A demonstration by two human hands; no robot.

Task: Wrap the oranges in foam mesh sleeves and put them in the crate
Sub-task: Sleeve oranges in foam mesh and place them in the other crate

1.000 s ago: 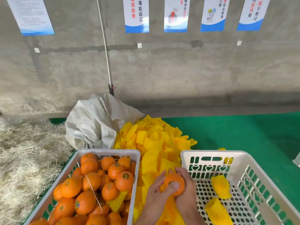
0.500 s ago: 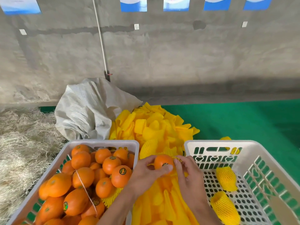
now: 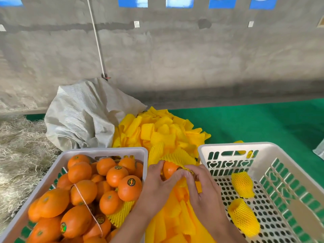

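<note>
Between the two crates, my left hand [image 3: 158, 185] grips a bare orange [image 3: 169, 170]. A yellow foam mesh sleeve [image 3: 178, 158] lies over the orange's far side, and my right hand [image 3: 201, 187] pinches its edge. At the left, a white crate [image 3: 105, 150] holds several unwrapped oranges [image 3: 114, 175]. Two wrapped oranges [image 3: 242, 184] lie in the white perforated crate [image 3: 245, 146] at the right. A heap of yellow sleeves [image 3: 157, 132] spreads behind and under my hands.
A crumpled grey woven sack [image 3: 84, 116] lies behind the left crate. Straw [image 3: 19, 151] covers the ground at the far left. Green cloth [image 3: 263, 123] covers the surface to the right, and a concrete wall rises behind.
The bare orange in my hands now has a sleeve drawn over its far side. The view has tilted down a little.
</note>
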